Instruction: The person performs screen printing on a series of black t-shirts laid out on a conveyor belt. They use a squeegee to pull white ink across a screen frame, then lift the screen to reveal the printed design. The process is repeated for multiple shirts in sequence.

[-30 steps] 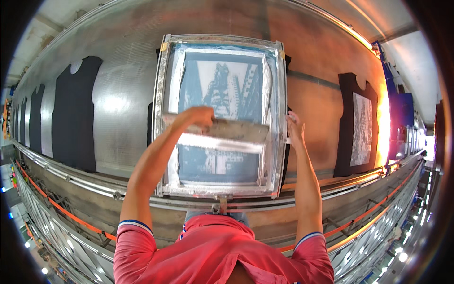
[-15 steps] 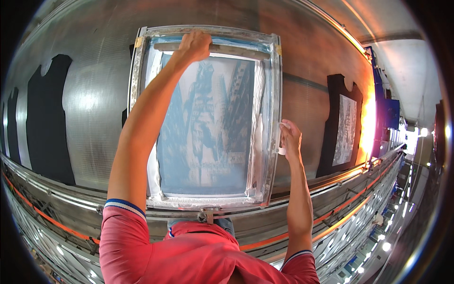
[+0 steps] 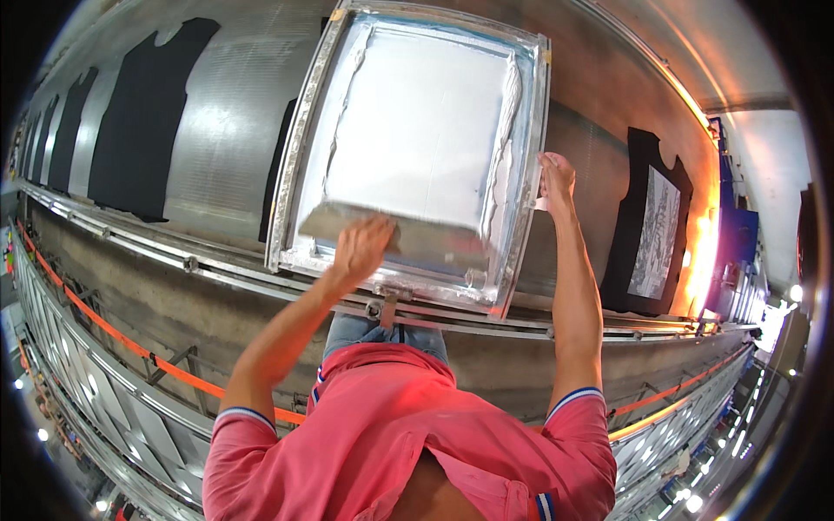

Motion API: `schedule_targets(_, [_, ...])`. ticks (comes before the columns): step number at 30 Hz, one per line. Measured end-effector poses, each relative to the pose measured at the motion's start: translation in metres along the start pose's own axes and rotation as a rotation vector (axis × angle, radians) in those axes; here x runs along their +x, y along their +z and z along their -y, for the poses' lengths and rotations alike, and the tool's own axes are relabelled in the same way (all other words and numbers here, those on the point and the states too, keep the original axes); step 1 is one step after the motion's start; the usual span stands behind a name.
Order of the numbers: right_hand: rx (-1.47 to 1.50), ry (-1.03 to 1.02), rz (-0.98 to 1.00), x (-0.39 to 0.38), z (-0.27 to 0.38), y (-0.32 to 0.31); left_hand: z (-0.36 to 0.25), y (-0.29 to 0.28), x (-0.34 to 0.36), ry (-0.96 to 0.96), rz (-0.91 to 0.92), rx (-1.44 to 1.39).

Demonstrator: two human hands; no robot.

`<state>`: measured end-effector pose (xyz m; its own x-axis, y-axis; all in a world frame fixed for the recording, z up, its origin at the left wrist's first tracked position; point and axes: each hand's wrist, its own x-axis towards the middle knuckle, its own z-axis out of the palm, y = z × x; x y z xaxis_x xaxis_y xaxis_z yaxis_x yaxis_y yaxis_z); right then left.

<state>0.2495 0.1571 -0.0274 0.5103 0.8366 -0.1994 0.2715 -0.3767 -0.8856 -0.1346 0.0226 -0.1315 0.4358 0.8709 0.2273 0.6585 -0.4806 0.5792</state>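
Note:
A metal-framed printing screen [image 3: 526,165] lies in front of me, its mesh coated with white ink [image 3: 408,130]. Thick ridges of ink run along both sides. My left hand [image 3: 365,247] is closed over the top of a wide squeegee [image 3: 443,243], which spans the screen close to its near end and is slightly blurred. At the frame's right side, my right hand [image 3: 557,180] is closed around a small white handle [image 3: 540,204]. The fingers' undersides are hidden on both hands.
Black shirt pieces [image 3: 143,122] lie on the long metal table [image 3: 230,130] to the left. On the right, another black piece [image 3: 624,234] bears a grey-white print [image 3: 658,230], beside a glowing orange heater [image 3: 699,252]. A metal rail [image 3: 217,267] follows the table's near edge.
My left hand has drawn the squeegee from the screen's far end to its near end. White ink now covers the mesh where a dark image showed. My right hand keeps its grip; the view has shifted.

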Motion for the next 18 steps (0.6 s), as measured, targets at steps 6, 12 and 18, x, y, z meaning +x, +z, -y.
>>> schedule_targets(6, [-0.250,-0.336,-0.231,-0.140,0.041,0.055,-0.002,-0.145,-0.220,0.070,-0.010,-0.054])
schedule_targets(12, [-0.261,-0.147,-0.234,-0.407,0.341,0.101,-0.081,-0.512,-0.342,0.003,0.032,-0.024])
schedule_targets(18, [-0.137,-0.223,-0.217,-0.695,0.371,0.172,-0.051,-0.701,-0.575,-0.029,0.162,-0.071])
